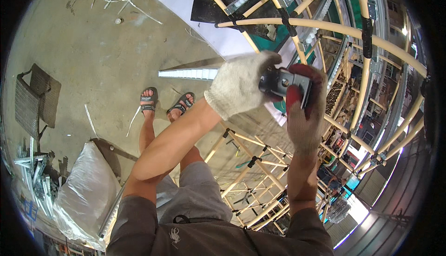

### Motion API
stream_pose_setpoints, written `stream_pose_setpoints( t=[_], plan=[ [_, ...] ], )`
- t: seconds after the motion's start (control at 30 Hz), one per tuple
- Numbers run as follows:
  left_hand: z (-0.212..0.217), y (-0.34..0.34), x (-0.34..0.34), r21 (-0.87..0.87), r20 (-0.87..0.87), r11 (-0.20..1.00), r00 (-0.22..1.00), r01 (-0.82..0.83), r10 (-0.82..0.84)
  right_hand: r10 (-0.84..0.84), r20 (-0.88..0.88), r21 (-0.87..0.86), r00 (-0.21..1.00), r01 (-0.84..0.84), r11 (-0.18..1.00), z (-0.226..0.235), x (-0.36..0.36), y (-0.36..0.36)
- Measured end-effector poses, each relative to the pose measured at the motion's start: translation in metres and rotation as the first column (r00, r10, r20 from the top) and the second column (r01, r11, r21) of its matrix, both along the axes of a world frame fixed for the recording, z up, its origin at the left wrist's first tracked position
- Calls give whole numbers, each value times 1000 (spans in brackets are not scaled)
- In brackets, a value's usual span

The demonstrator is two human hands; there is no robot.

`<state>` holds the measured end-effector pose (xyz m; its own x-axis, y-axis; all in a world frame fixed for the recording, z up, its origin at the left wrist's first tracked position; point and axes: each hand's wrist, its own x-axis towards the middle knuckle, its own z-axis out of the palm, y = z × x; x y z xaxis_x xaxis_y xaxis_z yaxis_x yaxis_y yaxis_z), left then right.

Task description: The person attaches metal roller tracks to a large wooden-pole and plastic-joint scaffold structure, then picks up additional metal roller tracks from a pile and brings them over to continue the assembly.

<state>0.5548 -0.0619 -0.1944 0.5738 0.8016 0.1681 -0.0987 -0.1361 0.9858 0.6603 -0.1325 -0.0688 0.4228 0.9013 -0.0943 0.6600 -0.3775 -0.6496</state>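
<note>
Head view: left hand in white knit glove and right hand in red-palmed glove both clasp black metal joint clamp, raised beside cream pipe rack frame. Below: sandalled feet on concrete floor, plastic-wrapped bundle lower left.

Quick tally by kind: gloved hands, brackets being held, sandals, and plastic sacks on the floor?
Gloved hands: 2, the left hand and the right hand, both on the bracket
Black metal bracket: 1
Sandals: 2, left sandal and right sandal
Plastic sack: 1
Total: 6
</note>
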Motion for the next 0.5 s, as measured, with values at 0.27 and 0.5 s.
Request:
stream_pose_setpoints(
  t=[0.27,0.5],
  plan=[
    [-8,9,-25,13,24,999,999,-38,38,183,179,33,967,-192,981,-3,-19,20],
    [-4,1,-36,26,77,1000,997,0,-2,158,37,-77,987,-155,985,9,-27,9]
  ],
)
